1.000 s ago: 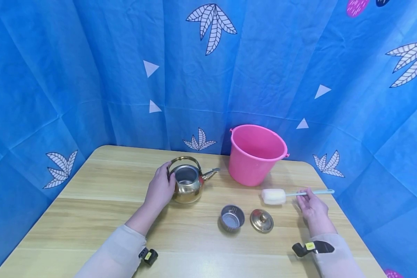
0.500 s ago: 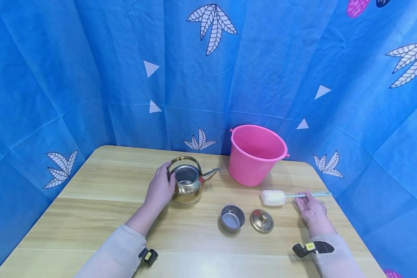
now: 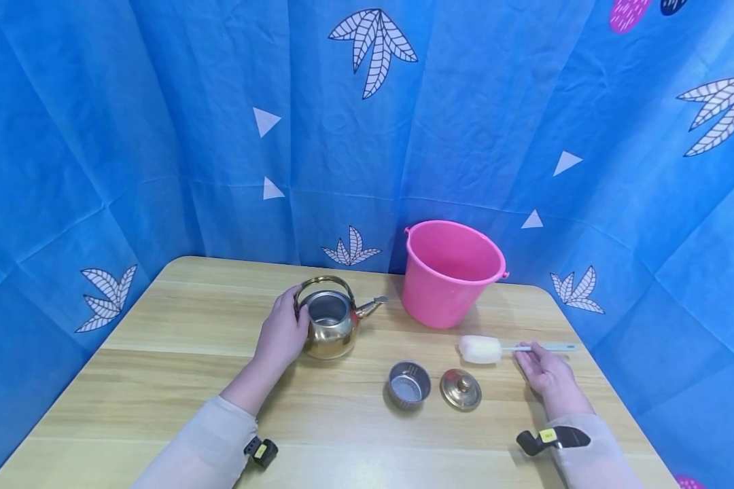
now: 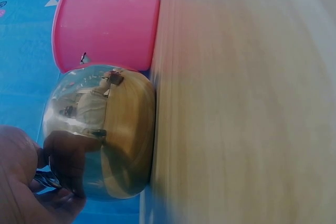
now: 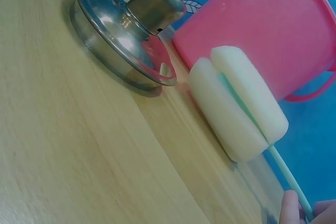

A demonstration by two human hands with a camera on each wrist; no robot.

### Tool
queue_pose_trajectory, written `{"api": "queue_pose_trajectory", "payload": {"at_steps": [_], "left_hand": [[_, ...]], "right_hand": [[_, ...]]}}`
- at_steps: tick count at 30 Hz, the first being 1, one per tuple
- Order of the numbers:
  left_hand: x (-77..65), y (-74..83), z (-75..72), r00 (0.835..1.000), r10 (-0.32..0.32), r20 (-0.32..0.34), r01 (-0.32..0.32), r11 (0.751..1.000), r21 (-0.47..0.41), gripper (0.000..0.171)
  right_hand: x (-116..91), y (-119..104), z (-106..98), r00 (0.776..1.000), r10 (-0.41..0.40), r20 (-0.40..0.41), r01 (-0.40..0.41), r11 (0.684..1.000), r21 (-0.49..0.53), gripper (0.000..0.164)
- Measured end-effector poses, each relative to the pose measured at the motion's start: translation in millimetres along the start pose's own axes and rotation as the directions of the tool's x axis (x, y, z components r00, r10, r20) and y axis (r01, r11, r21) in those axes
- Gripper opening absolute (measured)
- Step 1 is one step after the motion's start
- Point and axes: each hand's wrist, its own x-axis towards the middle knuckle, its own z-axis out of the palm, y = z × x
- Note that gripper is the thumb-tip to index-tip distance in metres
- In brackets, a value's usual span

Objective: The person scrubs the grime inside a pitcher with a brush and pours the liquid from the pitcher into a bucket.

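Note:
My left hand (image 3: 283, 331) grips the handle of a shiny brass kettle (image 3: 330, 337) at its left side. The kettle stands upright and lidless, its spout pointing right. In the left wrist view, thumb and fingers pinch the handle's base beside the kettle's mirror-like body (image 4: 100, 135). Over at the right, my right hand (image 3: 550, 373) pinches the thin pale-green handle of a bottle brush with a white sponge head (image 3: 480, 349). The brush lies almost level, low over the table; in the right wrist view its split sponge head (image 5: 239, 103) looks close to the wood.
Behind the brush stands a pink bucket (image 3: 443, 292). A small metal strainer cup (image 3: 409, 384) and the brass lid (image 3: 461, 389) with its knob lie between my hands on the wooden table (image 3: 342, 435). A blue patterned curtain (image 3: 355, 136) hangs around the table's far sides.
My right hand has come slightly down and left with the bottle brush, and the handle's end has dropped. The left hand and kettle stay put.

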Motion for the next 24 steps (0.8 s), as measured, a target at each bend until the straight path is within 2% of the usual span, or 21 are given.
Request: {"api": "queue_pose_trajectory", "payload": {"at_steps": [5, 8, 14, 17, 18, 22, 24], "left_hand": [[-0.1, 0.8, -0.9, 1.000, 0.013, -0.009, -0.013, 1.000, -0.001, 0.049], [-0.2, 0.9, -1.0, 1.000, 0.012, -0.008, -0.012, 1.000, -0.003, 0.049], [-0.4, 0.2, -0.2, 1.000, 0.009, -0.003, -0.009, 1.000, -0.004, 0.050], [-0.4, 0.3, 0.0, 1.000, 0.008, 0.000, -0.008, 1.000, -0.005, 0.050], [-0.5, 0.2, 0.1, 1.000, 0.008, 0.000, -0.008, 1.000, -0.005, 0.050], [-0.5, -0.3, 0.3, 1.000, 0.007, 0.003, -0.007, 1.000, -0.004, 0.050], [-0.3, -0.8, 0.3, 1.000, 0.008, 0.004, -0.008, 1.000, 0.000, 0.050]], "right_hand": [[0.2, -0.9, -3.6, 0.999, 0.031, 0.013, -0.031, 1.000, 0.000, 0.031], [0.4, -1.0, -5.2, 0.999, 0.033, 0.020, -0.033, 0.999, 0.001, 0.027], [1.1, -1.7, -6.7, 0.999, 0.046, 0.020, -0.046, 0.999, 0.007, 0.065], [1.4, -3.6, -9.2, 0.998, 0.057, 0.016, -0.057, 0.998, -0.014, 0.068], [1.7, -4.7, -10.9, 0.998, 0.063, 0.021, -0.063, 0.998, -0.017, 0.063], [1.1, -8.7, -17.5, 0.994, 0.088, 0.061, -0.087, 0.996, -0.029, 0.021], [0.7, -10.3, -20.0, 0.992, 0.102, 0.072, -0.100, 0.994, -0.041, 0.031]]}}
